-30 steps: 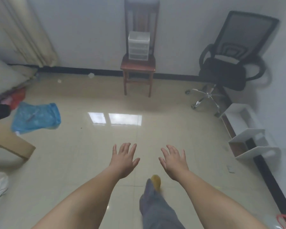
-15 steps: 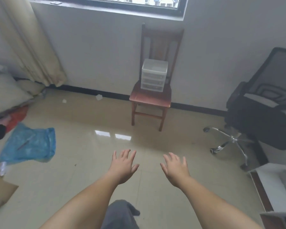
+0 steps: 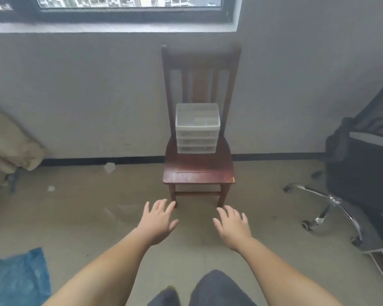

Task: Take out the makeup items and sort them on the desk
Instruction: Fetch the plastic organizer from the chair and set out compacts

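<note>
Head view, the only one I have: both bare arms reach forward over the tiled floor [image 3: 75, 217], palms down. The left hand [image 3: 157, 221] has its fingers spread and holds nothing; the right hand [image 3: 232, 228] is likewise splayed and empty. Neither touches anything, and both hang in the air short of the wooden chair [image 3: 198, 173].

The chair stands against the grey wall, directly ahead of the hands. On the back part of its seat, up against the slatted backrest, sits a small translucent drawer unit [image 3: 197, 129] with three shallow drawers stacked under a tray-like top (I cannot make out what is inside, as the plastic is cloudy). The front of the seat is bare.

I see no brand, label or writing that I can read anywhere, not on the drawers nor on the chair.

To the right stands a black office chair [image 3: 358, 164] on a chrome wheeled base. A crumpled blue plastic bag [image 3: 18, 277] lies on the floor at lower left. Above the wall runs a window [image 3: 128, 3]. Dark trouser legs show at the bottom edge.
</note>
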`<state>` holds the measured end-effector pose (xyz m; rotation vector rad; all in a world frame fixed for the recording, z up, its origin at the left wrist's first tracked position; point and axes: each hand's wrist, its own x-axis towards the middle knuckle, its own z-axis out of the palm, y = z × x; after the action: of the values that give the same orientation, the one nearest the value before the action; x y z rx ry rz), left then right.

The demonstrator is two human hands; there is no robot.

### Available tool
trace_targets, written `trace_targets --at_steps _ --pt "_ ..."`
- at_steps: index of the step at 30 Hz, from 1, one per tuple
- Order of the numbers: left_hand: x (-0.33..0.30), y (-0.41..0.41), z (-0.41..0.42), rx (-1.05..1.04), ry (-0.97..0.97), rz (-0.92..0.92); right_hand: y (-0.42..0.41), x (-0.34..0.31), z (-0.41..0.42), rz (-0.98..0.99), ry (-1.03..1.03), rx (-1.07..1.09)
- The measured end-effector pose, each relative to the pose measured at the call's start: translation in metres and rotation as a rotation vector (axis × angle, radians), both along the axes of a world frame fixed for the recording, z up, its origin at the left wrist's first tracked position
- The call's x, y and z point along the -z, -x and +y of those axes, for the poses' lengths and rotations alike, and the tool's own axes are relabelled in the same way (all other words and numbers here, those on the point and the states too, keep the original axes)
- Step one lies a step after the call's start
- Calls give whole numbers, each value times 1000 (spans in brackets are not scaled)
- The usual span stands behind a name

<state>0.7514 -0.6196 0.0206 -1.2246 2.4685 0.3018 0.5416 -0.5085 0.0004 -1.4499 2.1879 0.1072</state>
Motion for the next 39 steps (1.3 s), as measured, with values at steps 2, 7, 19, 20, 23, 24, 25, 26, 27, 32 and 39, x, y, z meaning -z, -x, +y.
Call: trace_targets --at_steps 2,7,19,20,23,24,25,26,27,32,39 --pt "6 26 -54 23 -27 21 17 9 -51 -32 -12 6" --pt "20 95 -168 34 -34 133 62 31 -167 -144 -34 -75" --pt "99 210 -371 28 21 58 134 156 -388 -585 -204 402" --pt "109 210 -376 40 31 39 134 170 -398 -669 -196 553" --pt "136 207 -380 70 140 102 125 204 -428 -1019 -74 1128" --pt "143 206 -379 85 192 142 123 211 -438 -1137 -2 1278" --pt "150 205 -379 100 243 183 123 218 -448 -1227 68 1382" --pt "155 204 -379 107 286 221 123 222 -457 -1303 129 1460" --pt "160 203 -379 108 313 248 124 228 -465 -1361 188 1523" --pt "167 205 -378 108 348 295 119 241 -475 -1535 359 1735" --pt "166 206 -377 105 334 272 92 257 -419 -1402 316 1943"
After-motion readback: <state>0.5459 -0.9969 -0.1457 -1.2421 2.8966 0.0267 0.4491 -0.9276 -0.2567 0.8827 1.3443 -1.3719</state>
